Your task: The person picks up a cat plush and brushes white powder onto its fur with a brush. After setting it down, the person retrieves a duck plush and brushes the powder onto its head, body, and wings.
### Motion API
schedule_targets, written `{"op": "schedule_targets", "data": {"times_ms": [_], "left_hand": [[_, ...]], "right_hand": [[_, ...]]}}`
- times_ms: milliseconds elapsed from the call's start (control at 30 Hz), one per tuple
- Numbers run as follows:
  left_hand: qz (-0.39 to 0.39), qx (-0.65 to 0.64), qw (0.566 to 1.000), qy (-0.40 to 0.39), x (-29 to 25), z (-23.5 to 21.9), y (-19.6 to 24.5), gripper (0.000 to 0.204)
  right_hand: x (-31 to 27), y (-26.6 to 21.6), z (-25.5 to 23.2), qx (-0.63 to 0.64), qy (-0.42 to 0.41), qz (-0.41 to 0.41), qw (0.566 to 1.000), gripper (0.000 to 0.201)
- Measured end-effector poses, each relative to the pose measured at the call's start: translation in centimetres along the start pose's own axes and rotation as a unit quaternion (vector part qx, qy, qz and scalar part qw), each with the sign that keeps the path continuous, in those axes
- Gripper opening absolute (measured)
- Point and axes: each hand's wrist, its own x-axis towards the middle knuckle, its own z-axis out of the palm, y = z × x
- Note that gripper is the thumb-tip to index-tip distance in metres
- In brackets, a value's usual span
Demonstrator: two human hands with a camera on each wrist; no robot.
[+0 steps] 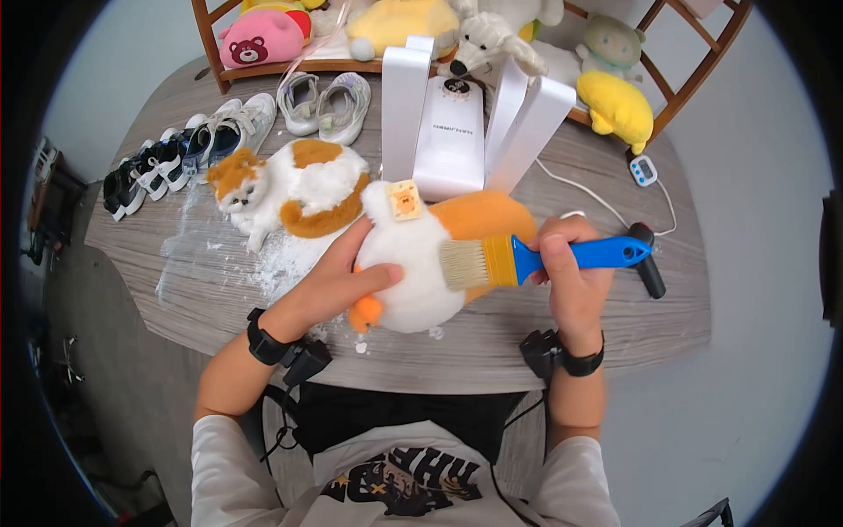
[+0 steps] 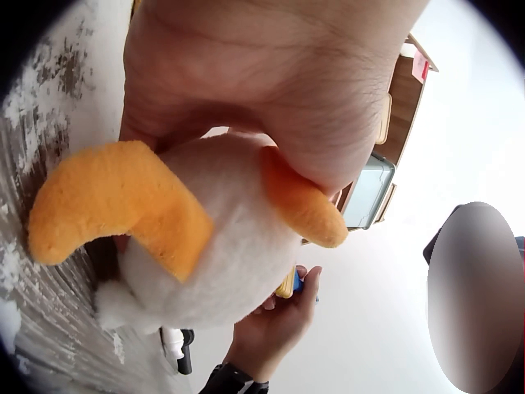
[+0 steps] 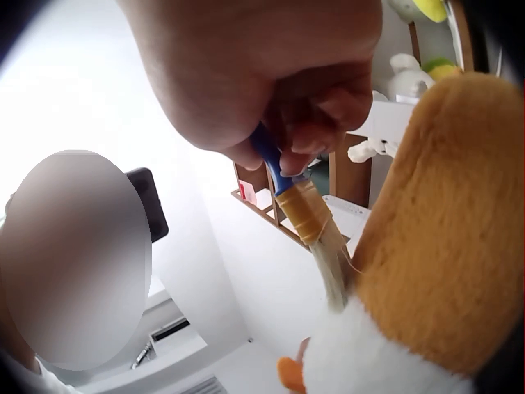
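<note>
My left hand [image 1: 329, 279] grips a round white plush toy [image 1: 408, 281] by its left side, thumb laid across the white fur. The toy has orange feet, a large orange-brown tail [image 3: 443, 222] and a square tag [image 1: 405, 201] with a small bear picture. In my right hand [image 1: 575, 285] is a wide paintbrush [image 1: 606, 253] with a blue handle and yellow band, fingers curled round the handle. The pale bristles [image 1: 465, 263] lie against the toy's white fur beside the tail. Seen from the left wrist, two orange feet [image 2: 123, 201] stick out from the toy's body.
White powder [image 1: 285, 259] is scattered on the wooden table. A brown-and-white plush cat [image 1: 307, 167] lies at left, near a row of shoes [image 1: 202, 140]. A white upright appliance [image 1: 450, 132] stands behind the toy, before a shelf of plush toys. At right are a black-handled tool [image 1: 650, 272] and a timer [image 1: 644, 170].
</note>
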Motion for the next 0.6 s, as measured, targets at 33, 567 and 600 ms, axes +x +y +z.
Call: {"op": "schedule_targets", "data": {"times_ms": [33, 567, 600], "left_hand": [[-0.004, 0.003, 1.0, 0.014, 0.0, -0.2, -0.3, 0.069], [-0.024, -0.05, 0.998, 0.037, -0.5, -0.5, -0.7, 0.065], [0.014, 0.007, 0.999, 0.04, -0.8, -0.5, -0.7, 0.066]], "right_hand": [[0.0, -0.1, -0.1, -0.053, 0.056, 0.004, 0.997, 0.015], [-0.3, 0.2, -0.2, 0.035, 0.009, -0.087, 0.996, 0.015], [-0.3, 0.3, 0.2, -0.024, -0.006, -0.094, 0.995, 0.016]]}}
